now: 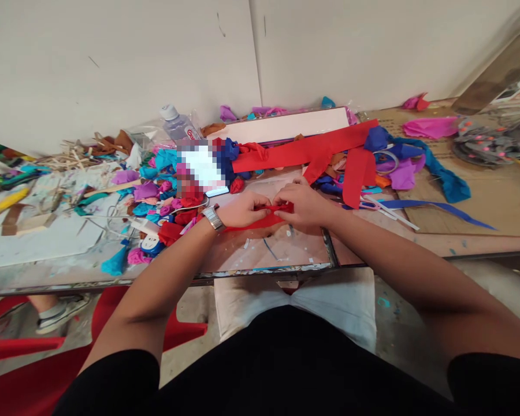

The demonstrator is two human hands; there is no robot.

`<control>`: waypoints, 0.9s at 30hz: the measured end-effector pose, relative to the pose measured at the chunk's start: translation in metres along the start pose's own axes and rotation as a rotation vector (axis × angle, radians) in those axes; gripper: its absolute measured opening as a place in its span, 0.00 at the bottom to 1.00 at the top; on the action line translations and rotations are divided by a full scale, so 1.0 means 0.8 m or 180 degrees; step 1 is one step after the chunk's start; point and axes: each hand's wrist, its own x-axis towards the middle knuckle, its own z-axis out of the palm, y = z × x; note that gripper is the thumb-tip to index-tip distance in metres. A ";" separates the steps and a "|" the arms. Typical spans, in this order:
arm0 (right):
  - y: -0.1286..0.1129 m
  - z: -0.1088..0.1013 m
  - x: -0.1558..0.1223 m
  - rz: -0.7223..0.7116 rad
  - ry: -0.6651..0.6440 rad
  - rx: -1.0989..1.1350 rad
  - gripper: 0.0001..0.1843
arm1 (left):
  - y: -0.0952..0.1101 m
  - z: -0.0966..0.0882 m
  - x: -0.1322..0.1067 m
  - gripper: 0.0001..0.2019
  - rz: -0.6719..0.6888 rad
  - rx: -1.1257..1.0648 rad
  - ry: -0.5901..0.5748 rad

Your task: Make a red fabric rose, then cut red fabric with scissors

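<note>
Close to the table's front edge, my left hand (241, 210), with a metal watch on its wrist, pinches a strip of red crepe paper (260, 222). My right hand (304, 203) grips the same strip a little further right. Thumbs and fingertips of both hands nearly meet over the paper, which is gathered between them; part of it is hidden under the fingers. Beyond my hands, a long flat red strip (301, 149) lies across other scraps. Shorter red pieces (357, 178) and a pair of scissors (383, 209) lie right of my right hand.
Left of my hands are a lit phone (204, 170), a plastic bottle (177, 122) and a heap of coloured twists (149, 190). A blue strip (442, 206) and teal paper (453, 182) rest on cardboard (494, 202) at right. Red chairs (108, 312) and another person's foot (60, 315) show below.
</note>
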 end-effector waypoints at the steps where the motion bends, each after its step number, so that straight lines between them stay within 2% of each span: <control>1: 0.000 0.000 0.000 -0.0007 -0.0002 -0.0019 0.06 | -0.001 -0.001 0.000 0.14 -0.0019 -0.0031 -0.0017; 10: 0.000 0.002 0.002 0.0037 0.0009 0.0053 0.12 | 0.005 -0.003 -0.003 0.12 -0.0001 -0.0200 -0.0037; 18: 0.003 0.003 0.001 0.0168 0.0288 0.0169 0.07 | 0.001 -0.012 -0.002 0.11 -0.0027 -0.0019 -0.0146; 22: 0.005 0.001 0.002 0.0300 0.0328 0.0188 0.07 | 0.005 -0.016 -0.004 0.16 0.0043 0.0082 0.0010; 27: 0.003 -0.002 0.005 0.0306 0.0230 0.0288 0.09 | 0.010 -0.012 -0.005 0.15 0.0291 0.0405 0.0408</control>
